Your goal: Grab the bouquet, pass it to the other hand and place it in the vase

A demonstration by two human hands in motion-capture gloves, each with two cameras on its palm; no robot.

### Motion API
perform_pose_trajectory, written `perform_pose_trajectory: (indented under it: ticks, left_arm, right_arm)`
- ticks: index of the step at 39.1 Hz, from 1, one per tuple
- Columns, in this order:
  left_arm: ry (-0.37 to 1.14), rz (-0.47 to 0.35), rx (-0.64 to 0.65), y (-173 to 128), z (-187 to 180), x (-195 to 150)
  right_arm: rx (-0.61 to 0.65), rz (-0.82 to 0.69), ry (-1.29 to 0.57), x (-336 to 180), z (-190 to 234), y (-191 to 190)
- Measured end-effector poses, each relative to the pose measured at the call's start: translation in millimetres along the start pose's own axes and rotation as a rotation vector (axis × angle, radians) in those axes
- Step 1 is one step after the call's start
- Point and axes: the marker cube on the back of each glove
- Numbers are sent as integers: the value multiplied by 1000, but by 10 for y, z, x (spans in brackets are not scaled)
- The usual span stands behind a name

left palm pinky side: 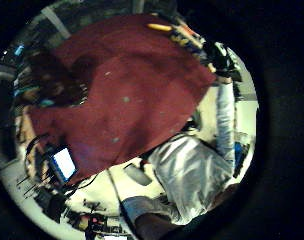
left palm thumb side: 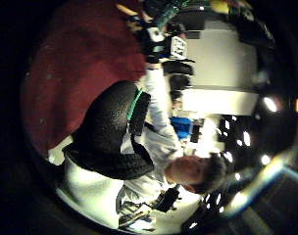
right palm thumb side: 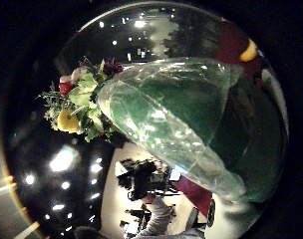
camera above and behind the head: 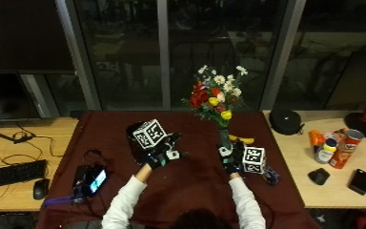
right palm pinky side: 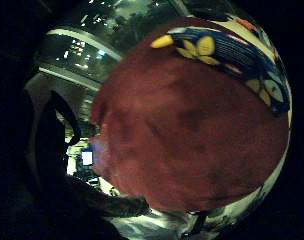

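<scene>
Maroon cloth covers the table (camera above and behind the head: 189,191), and above it the mixed bouquet of red, yellow and white flowers (camera above and behind the head: 216,98) stands upright, its stems held by the right hand (camera above and behind the head: 231,160), whose fingers curl round the clear wrapping at the base. The left hand (camera above and behind the head: 161,153) hovers just beside it over the cloth, fingers relaxed and slightly spread, holding nothing. No vase can be picked out with certainty in the outside view, so the hand-over to the left hand looks to be the step pending. The risk, as I judge it, is the top-heavy head tipping as the grip changes, or the slick wrapping sliding through the fingers. The right thumb side palm view shows what the outside view cannot: the crinkled transparent sleeve over green stems (right palm thumb side: 176,114), close against the palm. The left little finger side view shows only bare cloth beneath that hand.
</scene>
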Motion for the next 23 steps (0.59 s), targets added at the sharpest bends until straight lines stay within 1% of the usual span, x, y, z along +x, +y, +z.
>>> perform_pose_trajectory:
  ticks: [3, 7, 9, 11, 12, 17, 21, 23]
  left_arm:
    - [105, 28, 72, -143, -41, 122]
    - [272, 67, 158, -375, -61, 339]
    - [370, 90, 183, -481, -56, 477]
    - [455, 110, 192, -566, -45, 616]
    - [491, 120, 193, -608, -36, 678]
    - [595, 163, 191, -800, 28, 871]
    - [649, 199, 238, -893, 60, 951]
    - [682, 199, 287, -905, 62, 999]
  right_arm:
    - [-20, -45, -109, -217, 79, 51]
    - [-41, -114, -201, -512, 201, 163]
    - [-49, -190, -237, -651, 271, 220]
    - [-45, -304, -265, -764, 345, 258]
    - [-47, -332, -277, -807, 384, 288]
    - [-94, -220, -306, -854, 580, 492]
    - [-124, -205, -336, -910, 709, 622]
    - [-129, -215, -347, -910, 780, 665]
